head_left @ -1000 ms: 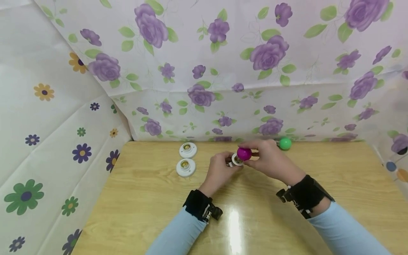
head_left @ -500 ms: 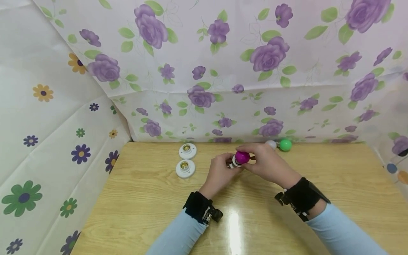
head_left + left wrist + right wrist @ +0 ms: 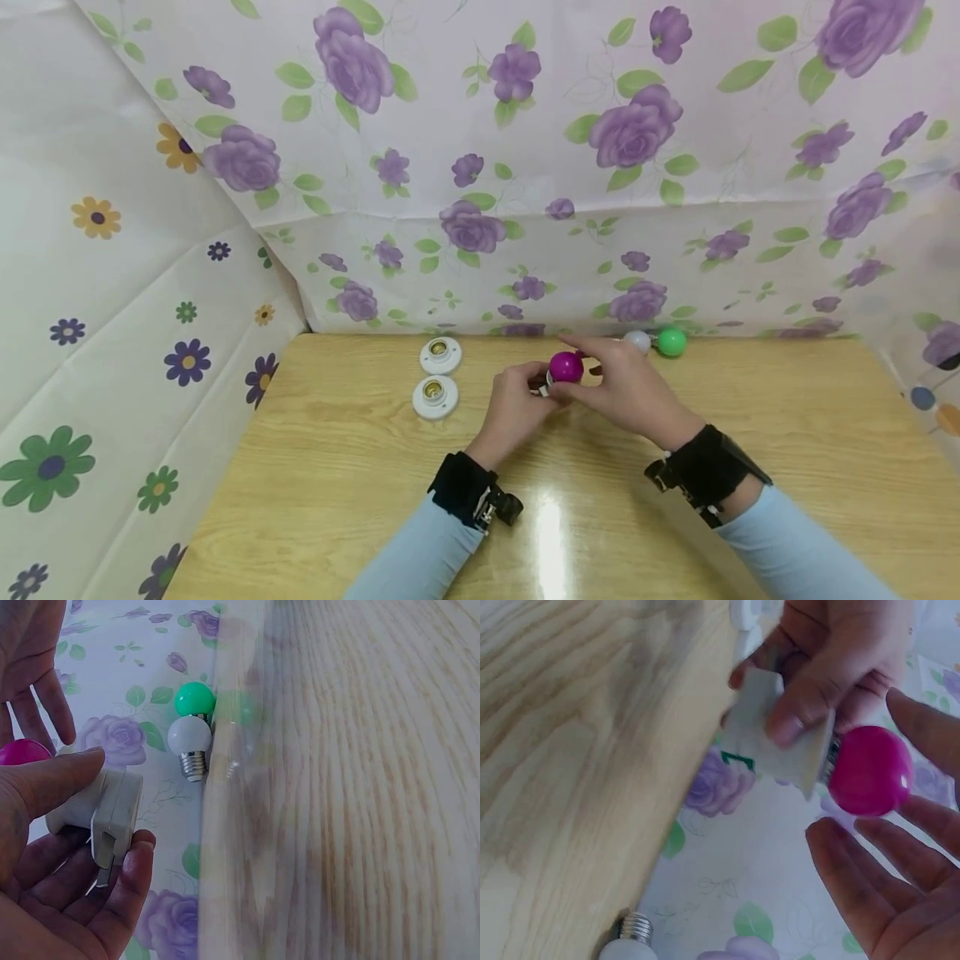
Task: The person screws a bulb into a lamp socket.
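Observation:
My left hand [image 3: 517, 396] grips a white plug-in lamp socket [image 3: 116, 810], thumb on one side and fingers beneath. A flat metal prong sticks out of its end in the left wrist view. A magenta light bulb [image 3: 566, 367] sits at the socket's mouth, with part of its metal thread showing in the right wrist view [image 3: 870, 771]. Around this bulb, my right hand [image 3: 637, 387] holds its thumb and fingers spread, the fingers [image 3: 877, 862] mostly straight and a gap visible at the thumb. Both hands are above the back of the table.
Two round white lamp holders, a rear one [image 3: 427, 357] and a front one [image 3: 422, 404], lie left of the hands. A white bulb [image 3: 637, 340] and a green bulb [image 3: 671, 342] lie along the table's back edge. Flowered sheeting [image 3: 420, 267] rises behind the wooden table [image 3: 337, 500].
The magenta bulb has moved left and down onto the socket's mouth. My right hand has shifted slightly left and its fingers have loosened, uncovering the white bulb. The left hand stays nearly still.

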Motion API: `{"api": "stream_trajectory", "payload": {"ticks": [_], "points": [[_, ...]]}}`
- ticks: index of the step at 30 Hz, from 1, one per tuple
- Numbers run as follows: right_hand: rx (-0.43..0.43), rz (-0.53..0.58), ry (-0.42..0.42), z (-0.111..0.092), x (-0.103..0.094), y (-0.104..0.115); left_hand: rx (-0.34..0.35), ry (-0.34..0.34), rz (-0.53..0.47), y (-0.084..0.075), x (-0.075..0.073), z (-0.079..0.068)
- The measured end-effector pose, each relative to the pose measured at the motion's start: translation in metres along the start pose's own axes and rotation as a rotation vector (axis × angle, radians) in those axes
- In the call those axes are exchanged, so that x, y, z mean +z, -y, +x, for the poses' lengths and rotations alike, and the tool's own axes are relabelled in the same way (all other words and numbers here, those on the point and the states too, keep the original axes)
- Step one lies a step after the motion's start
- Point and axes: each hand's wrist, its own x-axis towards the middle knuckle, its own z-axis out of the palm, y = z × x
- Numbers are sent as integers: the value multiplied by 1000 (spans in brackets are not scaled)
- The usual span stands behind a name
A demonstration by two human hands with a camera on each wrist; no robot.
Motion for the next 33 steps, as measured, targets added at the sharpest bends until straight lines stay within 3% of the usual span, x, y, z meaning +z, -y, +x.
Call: {"api": "stream_trajectory", "payload": {"ticks": [10, 19, 33], "points": [[-8, 146, 69, -1, -3, -5, -9, 23, -8, 2, -1, -1], [50, 271, 80, -2, 0, -5, 14, 16, -35, 0, -3, -2], [55, 310, 45, -3, 3, -5, 20, 30, -12, -1, -5, -2]]}}
